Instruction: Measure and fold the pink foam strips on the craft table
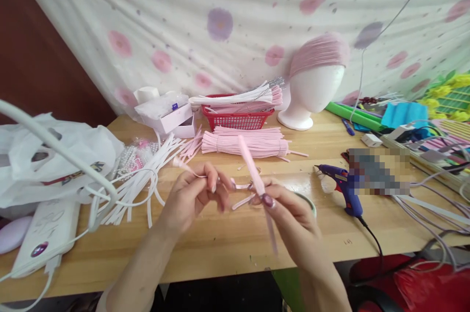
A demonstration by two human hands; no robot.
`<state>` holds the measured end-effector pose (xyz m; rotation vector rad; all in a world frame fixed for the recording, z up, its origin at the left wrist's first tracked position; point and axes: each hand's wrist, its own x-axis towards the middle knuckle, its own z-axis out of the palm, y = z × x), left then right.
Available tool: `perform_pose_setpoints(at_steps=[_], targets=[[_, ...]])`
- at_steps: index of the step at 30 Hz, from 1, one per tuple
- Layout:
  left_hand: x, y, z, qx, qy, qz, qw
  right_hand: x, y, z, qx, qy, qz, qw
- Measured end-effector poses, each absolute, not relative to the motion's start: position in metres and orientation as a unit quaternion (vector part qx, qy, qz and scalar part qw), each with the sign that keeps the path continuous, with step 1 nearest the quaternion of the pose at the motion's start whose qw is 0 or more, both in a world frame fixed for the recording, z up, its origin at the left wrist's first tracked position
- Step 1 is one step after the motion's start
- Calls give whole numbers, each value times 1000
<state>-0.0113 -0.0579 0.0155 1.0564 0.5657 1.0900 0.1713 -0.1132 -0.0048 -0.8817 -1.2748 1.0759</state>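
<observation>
My right hand [293,211] pinches a soft pale pink strip [249,160] between thumb and fingers. The strip points up and away, and a thin, blurred tail hangs below the thumb. Beside it, my left hand [196,194] has its fingers curled together around a thin pale ribbon [187,169], whose wider end sticks out to the upper left. Between the hands, a looped pink piece [242,202] shows near the right fingertips; how it joins the strip is hidden. Just beyond the hands lies a tied bundle of pink pipe cleaners [244,144].
A red basket [238,120] of pipe cleaners and a white foam head [312,91] stand at the back. To the right lies a blue glue gun [343,184] with its cord. White strips [143,184], a plastic bag [55,155] and a white cable-fed arm [58,143] occupy the left.
</observation>
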Motion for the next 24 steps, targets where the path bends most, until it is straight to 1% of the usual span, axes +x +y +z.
perform_pose_setpoints(at_steps=[2,4,8,11,13,15,18,21,24], targets=[[-13,-59,15,460,191,374,782,178,-111,1,-385,-576,453,561],[-14,-60,12,479,147,317,806,181,-107,2,-351,-581,522,516],[-14,-59,5,518,111,339,777,175,-103,-7,-293,-490,665,482],[-21,-57,2,516,178,361,756,172,-102,-16,-294,-411,740,443],[-27,-58,1,514,216,369,744,173,-101,-21,-291,-379,763,435],[-32,-60,0,514,228,378,735,177,-101,-24,-301,-388,743,455],[-35,-66,-2,505,289,436,687,187,-102,-24,-364,-478,641,478],[-35,-72,-7,476,357,491,636,197,-105,-17,-428,-588,512,457],[-34,-75,-11,444,401,517,612,202,-109,-7,-430,-656,440,439]])
